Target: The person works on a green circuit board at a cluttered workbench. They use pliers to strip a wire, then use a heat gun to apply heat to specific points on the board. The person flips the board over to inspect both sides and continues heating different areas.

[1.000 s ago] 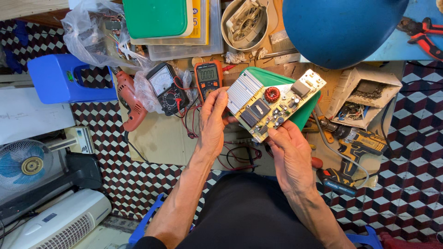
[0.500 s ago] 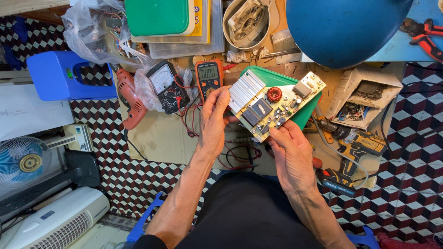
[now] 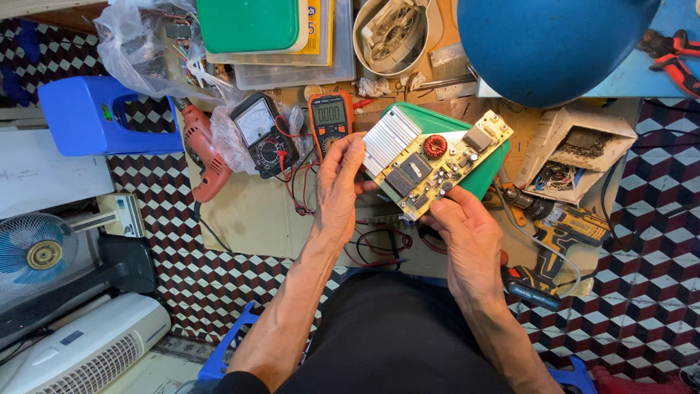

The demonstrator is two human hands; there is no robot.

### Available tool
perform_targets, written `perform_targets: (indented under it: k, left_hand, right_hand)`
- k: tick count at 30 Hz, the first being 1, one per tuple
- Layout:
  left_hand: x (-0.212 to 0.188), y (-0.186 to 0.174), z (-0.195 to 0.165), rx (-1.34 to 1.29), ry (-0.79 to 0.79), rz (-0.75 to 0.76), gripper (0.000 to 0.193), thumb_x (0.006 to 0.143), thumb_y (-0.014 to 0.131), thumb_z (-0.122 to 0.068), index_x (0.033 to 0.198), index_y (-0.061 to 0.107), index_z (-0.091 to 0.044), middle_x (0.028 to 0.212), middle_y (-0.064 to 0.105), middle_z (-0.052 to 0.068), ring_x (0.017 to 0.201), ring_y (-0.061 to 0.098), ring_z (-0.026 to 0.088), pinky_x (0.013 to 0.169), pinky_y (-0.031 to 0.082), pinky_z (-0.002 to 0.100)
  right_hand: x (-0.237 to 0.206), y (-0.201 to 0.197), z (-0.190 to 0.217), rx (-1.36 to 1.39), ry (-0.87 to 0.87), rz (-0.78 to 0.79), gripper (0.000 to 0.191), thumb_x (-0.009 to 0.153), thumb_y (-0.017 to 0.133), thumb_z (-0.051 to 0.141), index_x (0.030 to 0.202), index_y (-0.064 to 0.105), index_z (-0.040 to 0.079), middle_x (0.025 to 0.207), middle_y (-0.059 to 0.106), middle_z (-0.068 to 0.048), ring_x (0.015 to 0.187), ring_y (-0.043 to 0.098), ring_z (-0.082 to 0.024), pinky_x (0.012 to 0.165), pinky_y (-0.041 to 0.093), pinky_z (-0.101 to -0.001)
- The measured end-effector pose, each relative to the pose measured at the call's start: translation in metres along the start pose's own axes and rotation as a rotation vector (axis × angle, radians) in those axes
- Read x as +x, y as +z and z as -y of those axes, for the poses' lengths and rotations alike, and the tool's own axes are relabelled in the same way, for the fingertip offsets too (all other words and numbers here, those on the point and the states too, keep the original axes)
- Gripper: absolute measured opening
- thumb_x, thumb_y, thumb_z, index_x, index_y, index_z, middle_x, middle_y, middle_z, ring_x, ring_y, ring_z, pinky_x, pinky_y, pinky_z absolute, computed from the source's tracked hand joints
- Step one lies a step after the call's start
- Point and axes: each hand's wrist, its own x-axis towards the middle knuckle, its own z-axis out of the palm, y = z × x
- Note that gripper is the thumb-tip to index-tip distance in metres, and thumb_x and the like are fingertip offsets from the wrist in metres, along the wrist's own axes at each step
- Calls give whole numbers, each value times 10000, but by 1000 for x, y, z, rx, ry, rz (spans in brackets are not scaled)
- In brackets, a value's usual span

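Both my hands hold up a yellowish circuit board (image 3: pixel 437 164) with a ribbed silver heat sink, a copper coil and black parts on it. My left hand (image 3: pixel 339 186) grips its left edge beside the heat sink. Its lower corner rests in the fingers of my right hand (image 3: pixel 467 237). The board is tilted, its top face towards me, above a green tray (image 3: pixel 490 179) on the cardboard-covered work surface (image 3: pixel 251 215). Red and black probe leads (image 3: pixel 379 248) lie under my hands.
An orange digital multimeter (image 3: pixel 329 117), an analogue meter (image 3: pixel 264 135) and a red drill (image 3: pixel 204 157) lie to the left. A yellow cordless drill (image 3: pixel 565 226) and an open box of parts (image 3: pixel 576 153) sit on the right. A blue dome (image 3: pixel 554 44) lies behind, a fan (image 3: pixel 33 252) at far left.
Almost nothing differs: both hands keep hold of the circuit board, which has shifted only slightly in the view.
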Motion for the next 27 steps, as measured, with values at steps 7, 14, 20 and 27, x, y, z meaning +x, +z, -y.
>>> perform_targets:
  k: [7, 14, 20, 27]
  left_hand:
    - [-1, 1, -1, 2, -7, -21, 418, 1008, 598, -440, 1262, 648, -113, 1083, 678, -9, 998, 623, 56, 756, 585, 272]
    - [-3, 1, -1, -2, 3, -20, 413, 1010, 599, -432, 1264, 644, -109, 1080, 676, -9, 999, 620, 56, 755, 583, 272]
    - [-5, 0, -1, 6, 12, -5, 443, 1005, 599, -448, 1281, 634, -103, 1076, 670, -6, 998, 618, 60, 762, 582, 270]
    - [-8, -1, -1, -6, 17, -7, 457, 995, 612, -450, 1285, 630, -97, 1078, 664, -8, 1001, 616, 57, 752, 586, 264]
  right_hand:
    - [4, -3, 2, -126, -9, 1, 401, 978, 610, 89, 1344, 578, -72, 998, 751, -117, 876, 712, -133, 813, 585, -280]
    - [6, -8, -8, -121, -32, 0, 414, 986, 641, 106, 1341, 582, -98, 971, 731, -94, 857, 690, -126, 774, 559, -257]
    - [4, -5, -8, -172, -19, -12, 391, 971, 666, 161, 1280, 611, -73, 941, 726, -90, 831, 684, -111, 738, 566, -243]
    - [4, 0, -7, -217, -10, -24, 328, 954, 685, 170, 1185, 628, -56, 911, 739, -77, 791, 676, -95, 687, 531, -215]
